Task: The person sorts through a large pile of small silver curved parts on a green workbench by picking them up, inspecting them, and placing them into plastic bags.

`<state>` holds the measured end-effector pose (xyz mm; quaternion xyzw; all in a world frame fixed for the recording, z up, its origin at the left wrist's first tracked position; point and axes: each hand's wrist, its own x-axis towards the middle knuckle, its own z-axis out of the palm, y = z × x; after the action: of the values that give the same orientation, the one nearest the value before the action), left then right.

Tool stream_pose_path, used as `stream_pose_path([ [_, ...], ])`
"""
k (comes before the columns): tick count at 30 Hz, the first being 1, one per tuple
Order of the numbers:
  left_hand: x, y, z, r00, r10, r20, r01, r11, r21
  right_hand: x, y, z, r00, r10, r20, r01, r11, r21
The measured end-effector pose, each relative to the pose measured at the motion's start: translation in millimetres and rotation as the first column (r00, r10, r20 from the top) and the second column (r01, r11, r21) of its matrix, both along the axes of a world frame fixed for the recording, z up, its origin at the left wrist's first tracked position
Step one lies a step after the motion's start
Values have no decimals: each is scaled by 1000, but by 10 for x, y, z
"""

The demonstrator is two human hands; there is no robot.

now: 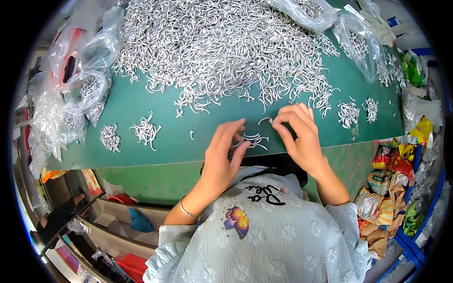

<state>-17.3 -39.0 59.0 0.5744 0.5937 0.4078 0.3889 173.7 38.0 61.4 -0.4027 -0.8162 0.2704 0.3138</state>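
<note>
My right hand [300,137] pinches a small curved silver metal piece [263,120] between thumb and forefinger, just above the green tabletop. My left hand [223,147] is curled near the table's front edge with thumb and fingers apart. Beside its thumb lies a small group of the same curved pieces [255,140], partly hidden by the fingers. A single loose piece [192,135] rests to the left of that hand. Beyond both hands spreads a large heap of curved silver pieces [222,52].
Small sorted piles [146,130] sit at left, others [348,114] at right. Clear plastic bags with pieces [89,89] stand at the left edge, and another bag [361,45] lies back right. Below, wooden shelving [118,224] is at left; colourful packages [377,207] fill the right.
</note>
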Motion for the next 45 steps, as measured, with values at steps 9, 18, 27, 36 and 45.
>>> stream_pose_path([
  [9, 54, 161, -131, 568, 188, 802, 208, 909, -361, -5, 76, 76, 984, 144, -103, -158, 977, -142],
  [18, -30, 408, -69, 997, -46, -63, 53, 991, 125, -64, 220, -119, 919, 6, 394, -48, 994, 97],
  [27, -184, 470, -165, 881, 36, 471, 88, 967, -238, 299, 228, -83, 975, -126, 186, 89, 977, 196],
  [36, 226, 454, 82, 409, 286, 867, 338, 835, -435, -81, -60, -1, 999, -24, 26, 19, 985, 169],
  [45, 397, 484, 148, 473, 126, 872, 359, 876, -321, 482, 71, 44, 942, -306, -136, 307, 952, -12],
])
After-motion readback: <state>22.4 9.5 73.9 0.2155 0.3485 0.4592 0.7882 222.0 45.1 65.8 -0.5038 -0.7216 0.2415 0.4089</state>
